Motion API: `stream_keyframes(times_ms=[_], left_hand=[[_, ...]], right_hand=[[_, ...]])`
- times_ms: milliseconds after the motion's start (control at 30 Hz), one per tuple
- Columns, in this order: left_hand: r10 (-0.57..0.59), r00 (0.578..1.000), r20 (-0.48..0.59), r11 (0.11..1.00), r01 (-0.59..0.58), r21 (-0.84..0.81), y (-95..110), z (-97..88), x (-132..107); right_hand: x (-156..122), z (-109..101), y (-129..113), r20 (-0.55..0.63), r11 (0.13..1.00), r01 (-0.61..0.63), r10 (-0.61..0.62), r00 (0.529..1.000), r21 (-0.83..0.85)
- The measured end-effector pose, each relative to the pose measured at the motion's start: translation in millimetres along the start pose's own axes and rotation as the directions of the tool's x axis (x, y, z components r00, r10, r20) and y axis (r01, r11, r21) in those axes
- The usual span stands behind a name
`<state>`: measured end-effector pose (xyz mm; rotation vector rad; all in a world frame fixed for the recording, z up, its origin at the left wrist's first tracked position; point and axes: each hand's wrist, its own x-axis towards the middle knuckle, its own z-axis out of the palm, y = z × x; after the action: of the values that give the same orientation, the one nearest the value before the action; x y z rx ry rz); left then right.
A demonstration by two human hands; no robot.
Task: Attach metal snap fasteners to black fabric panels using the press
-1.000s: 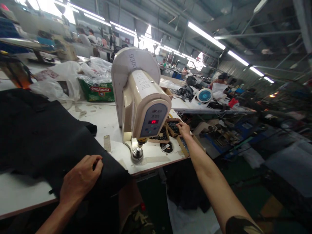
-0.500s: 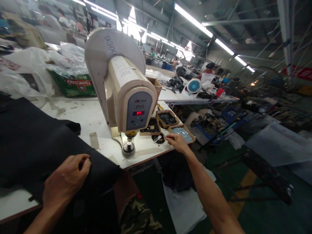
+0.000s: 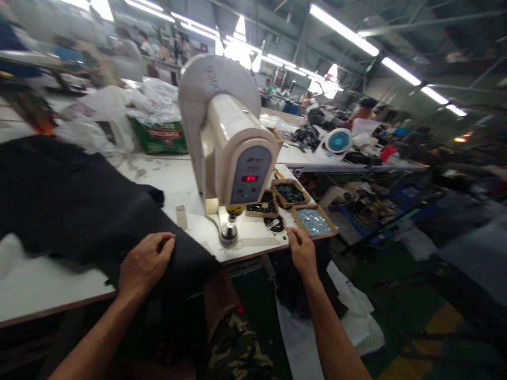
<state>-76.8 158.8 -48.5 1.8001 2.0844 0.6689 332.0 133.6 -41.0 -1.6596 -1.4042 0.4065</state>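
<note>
My left hand point(image 3: 147, 264) lies on a large piece of black fabric point(image 3: 91, 203), its fingers curled and closed at the fabric's edge. At the table's front edge is my right hand point(image 3: 303, 252), fingers bent together; whatever is between the fingertips is hidden. Small dark pieces point(image 3: 284, 238) lie on the table by those fingertips. Just left of them sits a round dish point(image 3: 274, 224) of dark and shiny bits. Between my hands stands a beige press machine point(image 3: 241, 137) with a lit red display, above a round metal die point(image 3: 228, 233).
Cardboard trays hold black parts point(image 3: 291, 192), more dark parts point(image 3: 262, 205) and silvery parts point(image 3: 313, 221). A green carton point(image 3: 160, 136) and plastic bags point(image 3: 99, 113) stand behind the fabric. Farther back are a blue-white fan point(image 3: 337, 141) and a co-worker point(image 3: 362, 111).
The whole view has swung left, so things appear farther right. My right hand has drawn back from beside the dish to the table edge, fingers now pointing down. My left hand stays on the fabric.
</note>
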Motion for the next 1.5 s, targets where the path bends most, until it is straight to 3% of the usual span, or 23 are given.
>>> stream_keyframes(times_ms=[100, 200, 267, 333, 433, 533, 633, 700, 800, 867, 967, 1033, 1100, 1200, 1300, 1367, 1433, 1500], left_hand=[[0.005, 0.992, -0.126, 0.986, -0.026, -0.164, 5, 0.5, -6], [-0.005, 0.977, -0.214, 0.959, -0.057, -0.279, 8, 6.0, -12], [-0.017, 0.97, -0.242, 0.959, -0.052, -0.277, 10, 10.6, -18], [-0.041, 0.963, -0.267, 0.954, -0.042, -0.296, 11, 14.5, -24], [-0.109, 0.953, -0.283, 0.906, -0.022, -0.423, 11, 17.6, -31], [-0.175, 0.948, -0.265, 0.828, -0.004, -0.561, 8, 14.1, -31], [-0.17, 0.961, -0.219, 0.788, 0.0, -0.615, 3, 1.0, -20], [-0.074, 0.98, -0.185, 0.817, -0.046, -0.574, 2, -11.3, -9], [0.217, 0.97, -0.107, 0.848, -0.242, -0.473, 6, -27.8, 11], [0.459, 0.888, -0.001, 0.82, -0.424, -0.385, 11, -33.4, 25], [0.727, 0.645, 0.235, 0.686, -0.68, -0.257, 25, -30.5, 49], [0.797, 0.484, 0.36, 0.58, -0.78, -0.235, 34, -22.0, 64], [0.812, 0.388, 0.435, 0.518, -0.823, -0.233, 42, -10.7, 79], [0.809, 0.307, 0.501, 0.475, -0.843, -0.251, 49, 4.3, 95], [0.83, 0.224, 0.51, 0.425, -0.847, -0.32, 54, 10.1, 102], [0.858, 0.171, 0.485, 0.395, -0.822, -0.409, 60, 8.0, 101], [0.874, 0.13, 0.469, 0.378, -0.788, -0.486, 67, 2.9, 97], [0.865, 0.118, 0.488, 0.387, -0.775, -0.5, 75, -2.6, 93]], right_hand=[[-34, 35, -36, 0.228, 0.988, -0.017, -0.019, 0.973, 0.155], [-62, 80, -74, 0.432, 0.968, 0.079, -0.178, 0.884, 0.238], [-74, 110, -95, 0.428, 0.966, 0.156, -0.233, 0.873, 0.207], [-80, 137, -108, 0.375, 0.97, 0.204, -0.239, 0.895, 0.132], [-80, 162, -115, 0.326, 0.981, 0.174, -0.192, 0.926, 0.084], [-74, 163, -115, 0.349, 0.988, 0.054, -0.102, 0.931, 0.144], [-65, 143, -110, 0.434, 0.968, -0.057, -0.057, 0.899, 0.246], [-59, 122, -103, 0.527, 0.94, -0.138, -0.051, 0.848, 0.313], [-52, 92, -89, 0.696, 0.863, -0.339, -0.019, 0.718, 0.374], [-48, 77, -79, 0.766, 0.817, -0.456, 0.028, 0.642, 0.353], [-42, 65, -67, 0.8, 0.806, -0.528, 0.12, 0.587, 0.267], [-38, 61, -62, 0.812, 0.823, -0.526, 0.151, 0.563, 0.212], [-33, 59, -60, 0.818, 0.87, -0.467, 0.15, 0.556, 0.158], [-25, 56, -67, 0.773, 0.971, -0.22, 0.067, 0.631, 0.095], [-22, 57, -82, 0.713, 0.998, 0.047, -0.064, 0.698, 0.043], [-24, 62, -92, 0.683, 0.995, 0.097, -0.073, 0.727, 0.003], [-29, 71, -100, 0.646, 0.997, 0.072, -0.029, 0.763, -0.041], [-34, 82, -103, 0.612, 0.997, 0.031, 0.017, 0.791, -0.067]])
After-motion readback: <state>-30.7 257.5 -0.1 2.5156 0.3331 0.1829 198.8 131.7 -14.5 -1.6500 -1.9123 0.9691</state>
